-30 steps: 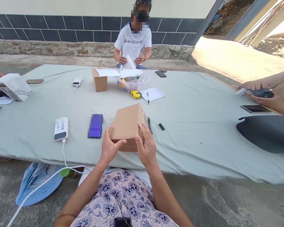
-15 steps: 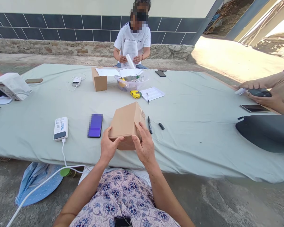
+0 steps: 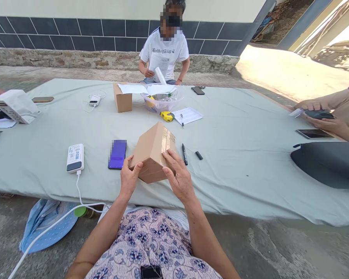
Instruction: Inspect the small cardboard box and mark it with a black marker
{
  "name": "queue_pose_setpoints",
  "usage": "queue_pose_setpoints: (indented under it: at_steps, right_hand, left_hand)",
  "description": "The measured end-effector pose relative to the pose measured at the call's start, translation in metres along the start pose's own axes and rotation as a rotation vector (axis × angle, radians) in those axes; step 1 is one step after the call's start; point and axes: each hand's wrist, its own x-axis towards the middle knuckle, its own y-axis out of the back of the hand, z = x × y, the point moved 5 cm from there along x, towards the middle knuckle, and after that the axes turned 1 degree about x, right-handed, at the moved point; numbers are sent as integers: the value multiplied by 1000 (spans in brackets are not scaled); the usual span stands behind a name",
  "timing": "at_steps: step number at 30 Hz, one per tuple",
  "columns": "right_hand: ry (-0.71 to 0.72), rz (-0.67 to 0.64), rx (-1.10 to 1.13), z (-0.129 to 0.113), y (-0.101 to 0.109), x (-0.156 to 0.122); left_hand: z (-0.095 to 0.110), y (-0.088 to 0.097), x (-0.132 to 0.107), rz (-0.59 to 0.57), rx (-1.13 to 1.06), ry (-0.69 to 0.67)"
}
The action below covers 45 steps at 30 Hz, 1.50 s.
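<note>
A brown cardboard box [image 3: 147,149], tilted on its edge, is held between both my hands over the near side of the table. Clear tape runs along its upper right face. My left hand [image 3: 130,176] grips the left side, thumb on the near face. On the right, my right hand [image 3: 178,174] presses against the taped face with its fingers, its thumb at the near edge. Just right of the box lie an uncapped black marker [image 3: 185,154] and its black cap [image 3: 199,155]. A purple-screened phone [image 3: 117,155] rests left of the box.
A white power bank [image 3: 75,158] with a cable lies at left. Farther back are a second cardboard box [image 3: 123,99], a plastic basin [image 3: 163,104] and a yellow tape measure [image 3: 166,116]. A dark cap-like object [image 3: 325,162] sits right. Other people sit around the table.
The box has been turned and tipped leftward between my hands, bringing its taped face into view. Across the table, the person's one hand has left the paper and lowered.
</note>
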Motion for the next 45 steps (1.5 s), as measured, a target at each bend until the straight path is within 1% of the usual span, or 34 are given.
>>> queue_pose_setpoints:
  at_steps: [4, 7, 11, 15, 17, 20, 23, 27, 29, 31, 33, 35, 41, 45]
  right_hand:
    - [1, 21, 37, 1, 2, -1]
    - [19, 79, 55, 1, 5, -2]
    - [34, 156, 60, 0, 9, -3]
    - [31, 158, 56, -2, 7, -4]
    - [26, 132, 44, -1, 3, -6]
    - [19, 44, 18, -1, -7, -8]
    - [66, -24, -21, -5, -14, -10]
    - [138, -95, -78, -12, -19, -11]
    - [150, -121, -97, -13, -20, -11]
    - [160, -119, -108, -13, -20, -11]
    - [172, -93, -113, -14, -18, -11]
    - [186, -63, -118, -15, -18, -11]
    - [233, -9, -135, -18, -18, -12]
    - [243, 16, -132, -19, -18, -12]
  left_hand:
    - [-8, 2, 4, 3, -100, 97]
    - [-9, 0, 3, -15, -164, 168]
    - [-6, -10, -3, -54, -263, 253]
    - [-2, -20, -9, -109, -374, 317]
    - [-1, -23, -11, -129, -411, 343]
    - [0, -24, -12, -148, -446, 383]
    - [-1, -22, -11, -143, -458, 427]
    - [-5, -18, -9, -119, -475, 463]
    - [-6, -17, -8, -127, -469, 473]
    - [-7, -17, -8, -149, -440, 480]
    - [-7, -17, -8, -161, -392, 466]
    - [-7, -15, -8, -145, -339, 414]
    - [0, -11, -5, -57, -243, 144]
    - [-1, -9, -7, -50, -143, 85]
